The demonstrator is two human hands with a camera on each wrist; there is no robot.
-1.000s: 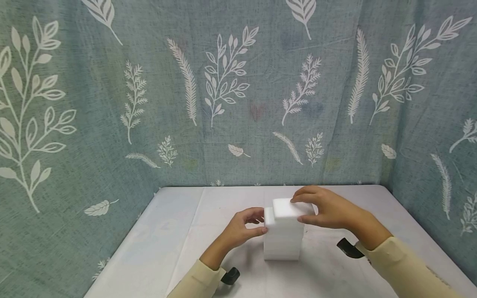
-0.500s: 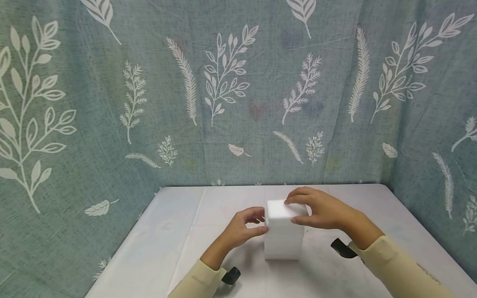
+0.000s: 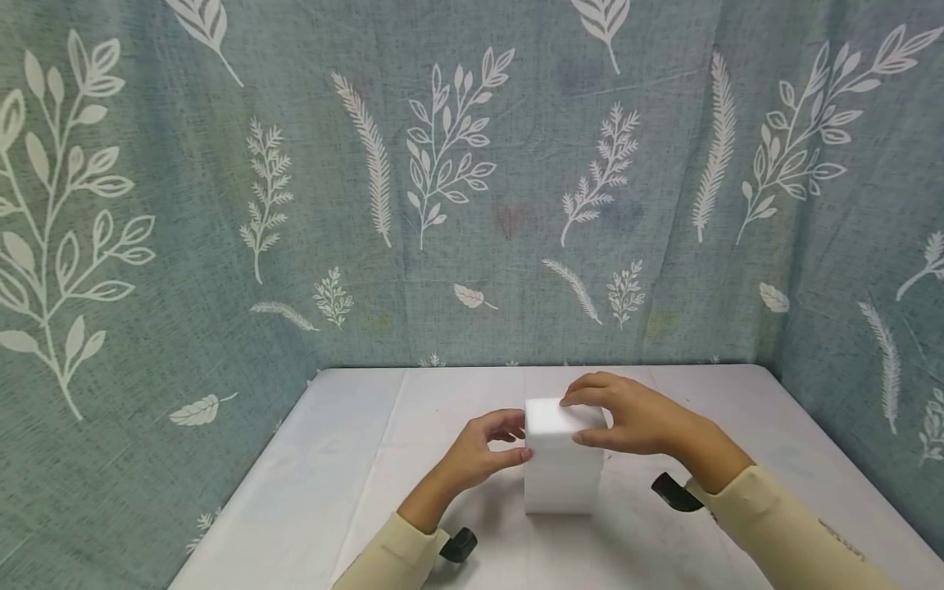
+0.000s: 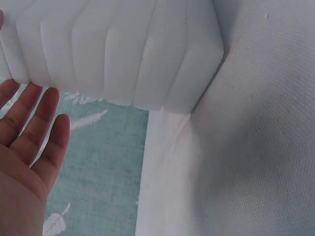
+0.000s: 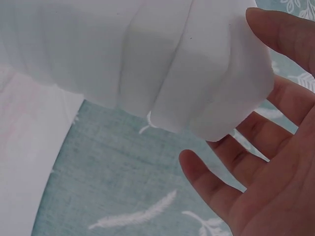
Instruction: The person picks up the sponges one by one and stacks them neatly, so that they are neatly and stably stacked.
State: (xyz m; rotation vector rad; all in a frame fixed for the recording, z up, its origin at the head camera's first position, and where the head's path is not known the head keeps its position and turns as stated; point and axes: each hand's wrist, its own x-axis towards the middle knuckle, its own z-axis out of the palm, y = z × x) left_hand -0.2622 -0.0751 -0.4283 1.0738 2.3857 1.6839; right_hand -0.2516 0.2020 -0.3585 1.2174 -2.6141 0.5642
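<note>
A stack of several white foam blocks (image 3: 563,483) stands upright on the table, its layers showing as seams in both wrist views. My right hand (image 3: 630,416) is over the top block (image 3: 549,416), thumb at the near side and fingers at the far side, pinching it. In the right wrist view, the thumb (image 5: 283,37) and fingertips meet the end of the stack. My left hand (image 3: 479,455) is at the stack's upper left side, thumb touching near the front edge. In the left wrist view, its fingers (image 4: 37,113) are fairly straight, with some tips against the blocks.
A white cloth covers the table (image 3: 347,459). A blue-green curtain (image 3: 472,205) with white leaf prints surrounds it at the back and sides. A black wrist device sits on each sleeve, such as the left one (image 3: 459,545).
My right hand has moved left with the top block, which overhung to the right and is now roughly in line with the stack. My left hand has stayed in place.
</note>
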